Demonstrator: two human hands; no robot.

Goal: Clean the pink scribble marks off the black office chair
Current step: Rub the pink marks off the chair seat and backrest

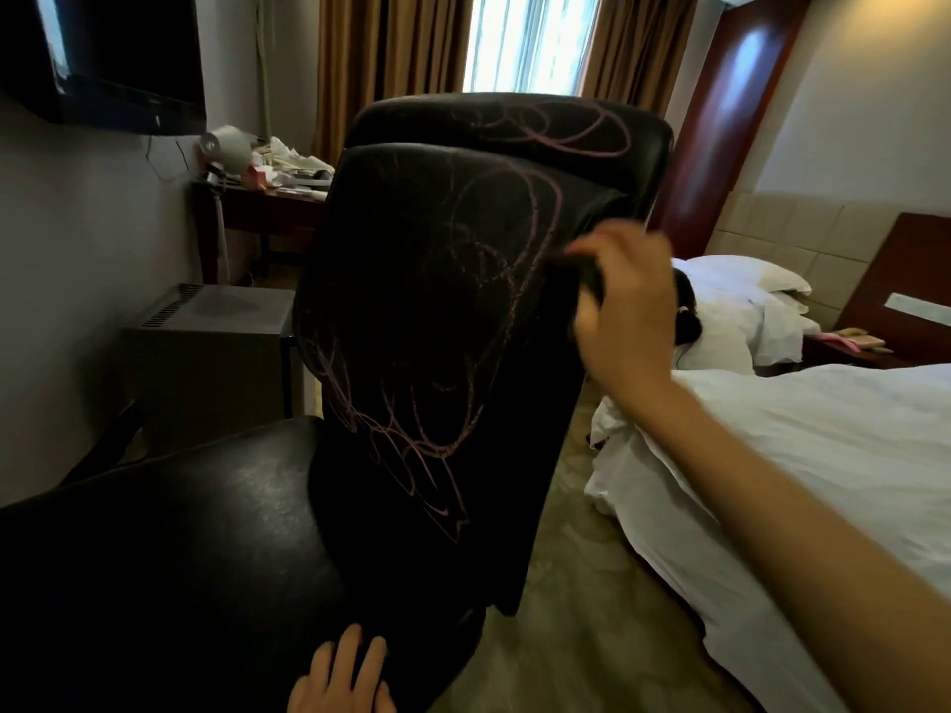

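Note:
The black office chair (442, 321) fills the middle of the view, its backrest facing me. Pink scribble marks (411, 434) loop across the backrest and the headrest on top. My right hand (625, 311) is raised at the backrest's right edge, fingers curled round a small dark object (592, 280) that touches the chair; what the object is stays unclear. My left hand (342, 676) rests with straight fingers on the front rim of the glossy black seat (170, 558) at the bottom of the view.
A white bed (823, 455) stands close on the right, with a person lying behind the chair. A grey cabinet (211, 352) and a cluttered desk (262, 182) line the left wall under a TV (108, 54). Carpeted floor (581, 609) runs between chair and bed.

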